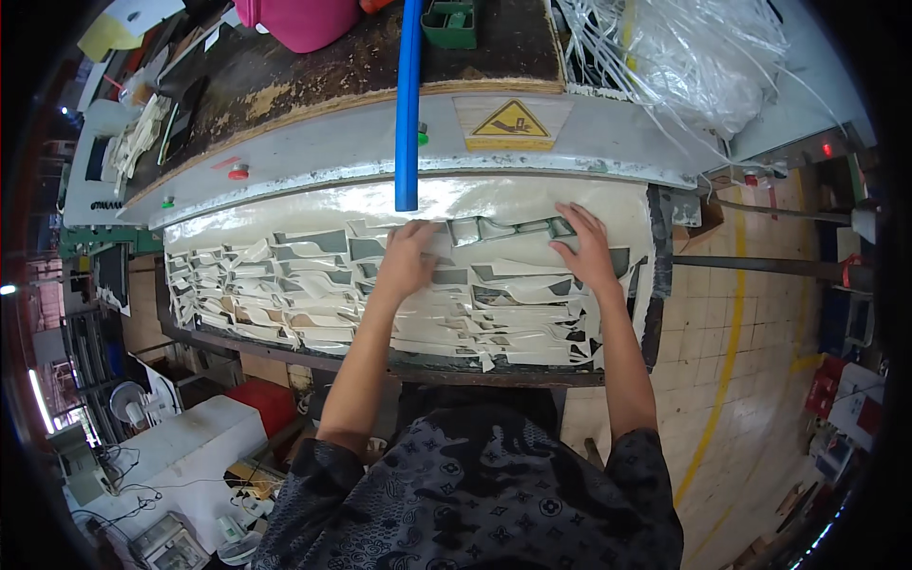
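A cream sheet [313,211] lies over the press bed, with many long wavy pieces cut out of its nearer part. On it, between my hands, rests a narrow frame with thin green edges [513,231], which looks like a cutting die. My right hand [587,249] is at the frame's right end, thumb and fingers spread to either side of it. Just left of the frame, my left hand [407,261] lies on the sheet, slightly blurred, its fingers bent and the thumb apart. Whether its fingertips touch the frame I cannot tell.
A blue bar [407,114] hangs over the sheet's far edge. Behind stands a grey machine beam [332,152] with a yellow warning sign [513,121], red and green buttons. On the worn top are a pink container [302,21] and a green box [449,24]. White plastic strips [703,57] sit at far right.
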### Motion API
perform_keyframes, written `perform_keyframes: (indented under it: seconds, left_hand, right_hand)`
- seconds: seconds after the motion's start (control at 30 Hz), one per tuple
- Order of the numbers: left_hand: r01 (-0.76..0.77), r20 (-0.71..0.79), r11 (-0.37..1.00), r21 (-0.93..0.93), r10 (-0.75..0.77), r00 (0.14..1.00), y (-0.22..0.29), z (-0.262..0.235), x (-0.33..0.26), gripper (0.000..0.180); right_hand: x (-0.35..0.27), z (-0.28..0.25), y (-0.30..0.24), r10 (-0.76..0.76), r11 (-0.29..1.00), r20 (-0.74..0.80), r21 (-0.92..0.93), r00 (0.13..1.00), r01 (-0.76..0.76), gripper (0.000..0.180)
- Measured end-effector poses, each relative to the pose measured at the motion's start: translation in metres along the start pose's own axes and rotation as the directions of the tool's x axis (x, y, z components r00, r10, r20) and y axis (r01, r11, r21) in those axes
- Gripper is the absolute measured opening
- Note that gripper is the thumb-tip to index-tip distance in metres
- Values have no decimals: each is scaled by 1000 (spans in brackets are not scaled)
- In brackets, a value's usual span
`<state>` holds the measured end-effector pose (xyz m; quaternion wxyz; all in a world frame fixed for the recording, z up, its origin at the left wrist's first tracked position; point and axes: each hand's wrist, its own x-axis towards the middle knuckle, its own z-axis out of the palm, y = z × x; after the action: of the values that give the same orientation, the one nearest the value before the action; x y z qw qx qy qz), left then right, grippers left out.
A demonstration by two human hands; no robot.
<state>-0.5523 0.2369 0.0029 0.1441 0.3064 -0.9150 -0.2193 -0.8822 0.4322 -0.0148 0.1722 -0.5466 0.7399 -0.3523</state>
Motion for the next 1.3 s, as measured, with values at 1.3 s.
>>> perform_keyframes:
  seconds: [1.3]
  left_hand:
    - [518, -214, 676, 524, -484, 849, -298, -211, -98, 65]
  right_hand:
    - [-64, 20, -1, 89, 996, -66, 12, 994, -88, 60]
